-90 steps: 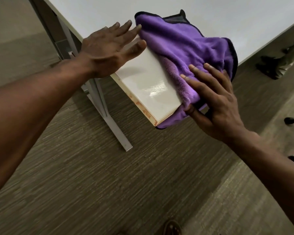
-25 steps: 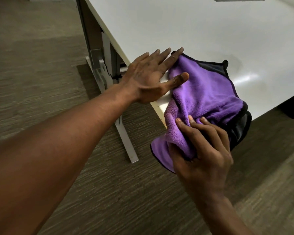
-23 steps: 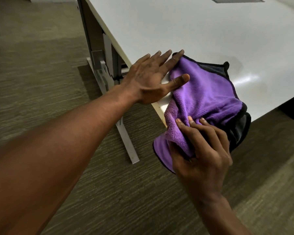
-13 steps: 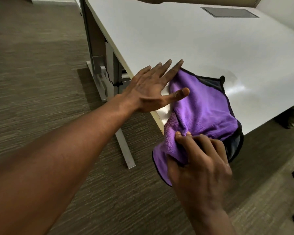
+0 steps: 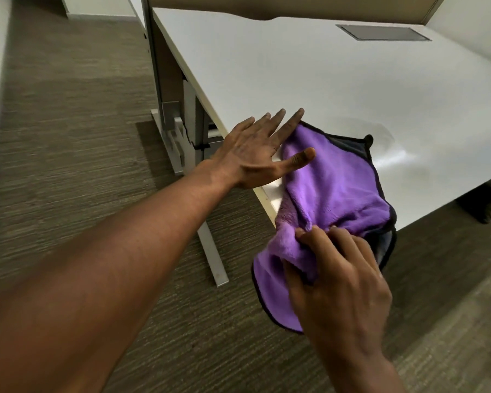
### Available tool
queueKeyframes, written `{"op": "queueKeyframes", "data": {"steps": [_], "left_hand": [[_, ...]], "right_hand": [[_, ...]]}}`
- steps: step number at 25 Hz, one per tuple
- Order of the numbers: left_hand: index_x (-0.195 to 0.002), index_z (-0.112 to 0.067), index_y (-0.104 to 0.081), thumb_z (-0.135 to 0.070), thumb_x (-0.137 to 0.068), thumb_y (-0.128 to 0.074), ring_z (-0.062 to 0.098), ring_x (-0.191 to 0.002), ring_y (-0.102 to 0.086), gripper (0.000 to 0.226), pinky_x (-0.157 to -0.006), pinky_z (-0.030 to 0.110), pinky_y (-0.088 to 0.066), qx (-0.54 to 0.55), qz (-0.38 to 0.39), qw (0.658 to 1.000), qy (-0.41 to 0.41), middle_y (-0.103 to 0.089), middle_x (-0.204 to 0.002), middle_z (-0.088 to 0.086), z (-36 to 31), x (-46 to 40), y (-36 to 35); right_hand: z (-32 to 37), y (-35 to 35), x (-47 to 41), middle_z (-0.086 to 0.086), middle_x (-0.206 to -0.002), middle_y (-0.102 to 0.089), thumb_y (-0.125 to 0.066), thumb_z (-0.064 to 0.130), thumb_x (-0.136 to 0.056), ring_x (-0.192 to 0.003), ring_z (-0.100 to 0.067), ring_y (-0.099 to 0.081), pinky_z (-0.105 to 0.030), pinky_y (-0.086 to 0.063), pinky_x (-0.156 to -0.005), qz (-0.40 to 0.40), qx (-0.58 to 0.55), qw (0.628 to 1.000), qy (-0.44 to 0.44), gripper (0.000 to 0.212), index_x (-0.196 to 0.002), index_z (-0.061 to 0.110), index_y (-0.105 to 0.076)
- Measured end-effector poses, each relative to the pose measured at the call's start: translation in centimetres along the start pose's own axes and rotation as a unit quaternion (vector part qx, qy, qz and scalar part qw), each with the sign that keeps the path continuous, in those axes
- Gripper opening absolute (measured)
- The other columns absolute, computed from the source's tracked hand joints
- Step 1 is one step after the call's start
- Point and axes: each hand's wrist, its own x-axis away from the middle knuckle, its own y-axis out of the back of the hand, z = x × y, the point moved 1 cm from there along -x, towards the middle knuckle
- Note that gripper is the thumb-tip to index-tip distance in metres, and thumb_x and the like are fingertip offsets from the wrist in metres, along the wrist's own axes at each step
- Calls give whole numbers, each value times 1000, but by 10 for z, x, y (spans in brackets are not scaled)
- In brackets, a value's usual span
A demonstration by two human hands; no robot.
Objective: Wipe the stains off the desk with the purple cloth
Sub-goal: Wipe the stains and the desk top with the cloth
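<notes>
While the right hand (image 5: 338, 282) is clamped on the purple cloth (image 5: 335, 182) at the desk (image 5: 295, 66) corner for wiping, the left hand (image 5: 255, 154) is spread flat beside it, bracing.

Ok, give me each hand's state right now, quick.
Left hand: open, fingers spread flat at the desk corner, holding nothing.
Right hand: closed, gripping the purple cloth at the desk edge.
</notes>
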Motion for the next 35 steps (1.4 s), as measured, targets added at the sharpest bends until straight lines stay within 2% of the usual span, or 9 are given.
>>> {"op": "queueKeyframes", "data": {"steps": [2, 4, 10, 17, 21, 26, 29, 32, 35], "left_hand": [[-159, -41, 13, -89, -78, -4, 20, -158, -9, 95, -128, 45, -9, 1, -7, 1000, -1, -3, -172, 4, 1, 0, 0], [-159, -41, 12, -88, -80, -5, 20, -158, -10, 94, -128, 44, -10, 12, -16, 1000, 2, -4, -172, 4, 2, -1, 0], [-159, -41, 9, -91, -77, 1, 15, -157, -13, 97, -128, 42, -11, 53, -20, 998, 15, -8, -172, 3, 4, -4, 1], [-161, -37, 6, -95, -65, 13, 13, -157, -13, 112, -127, 43, -12, 76, -19, 997, 27, -13, -171, 3, 5, -9, 2], [-161, -37, 7, -93, -66, 14, 15, -157, -14, 110, -128, 44, -12, 80, -24, 996, 21, -13, -171, 7, 4, -5, 3], [-161, -36, 6, -94, -68, 12, 14, -157, -13, 110, -127, 42, -12, 80, -26, 996, 25, -15, -170, 5, 3, -7, 4], [-161, -37, 4, -88, -75, 3, 11, -157, -13, 100, -127, 42, -11, 84, -18, 996, 35, -16, -170, 3, 4, -9, 3], [-161, -36, 4, -88, -75, 4, 10, -157, -12, 100, -127, 42, -12, 88, -16, 995, 36, -17, -170, 3, 4, -11, 3], [-161, -35, 4, -93, -69, 13, 10, -157, -13, 109, -127, 42, -13, 89, -18, 995, 32, -17, -170, 1, 3, -11, 4]], "right_hand": [[2, -2, -4, 1, -85, -65, -89, 45, -69, -83, -30, -62, -32, -44, -57, 1, 24, 1000, -8, 34, -87, 23, -71], [12, -6, -20, -1, -75, -61, -85, 51, -73, -74, -31, -59, -29, -32, -54, -4, 48, 999, -26, 37, -76, 20, -64], [37, -34, -79, -1, -63, -64, -82, 42, -72, -59, -31, -60, -27, -20, -56, -1, 77, 997, 11, 29, -65, 20, -64], [24, -8, -44, 3, -85, -63, -85, 46, -68, -74, -23, -60, -26, -25, -58, 50, 33, 998, 28, 39, -96, 27, -67], [6, 15, -18, 5, -73, -62, -90, 42, -55, -66, -24, -62, -23, -23, -58, 64, 40, 997, -1, 36, -84, 29, -73], [25, -13, -58, 1, -65, -64, -83, 44, -69, -58, -29, -60, -26, -19, -54, 46, 57, 997, -1, 27, -72, 21, -67], [39, -37, -83, 4, -68, -66, -84, 48, -72, -54, -20, -48, -22, -15, -50, 23, 70, 997, -6, 28, -78, 25, -69], [38, -43, -80, 2, -92, -65, -83, 47, -75, -75, -18, -54, -28, -40, -56, 64, 46, 997, -5, 38, -99, 26, -62], [29, -36, -53, -5, -124, -53, -78, 33, -76, -113, -27, -50, -43, -48, -88, 107, 84, 991, 0, 58, -127, 25, -51]]}}
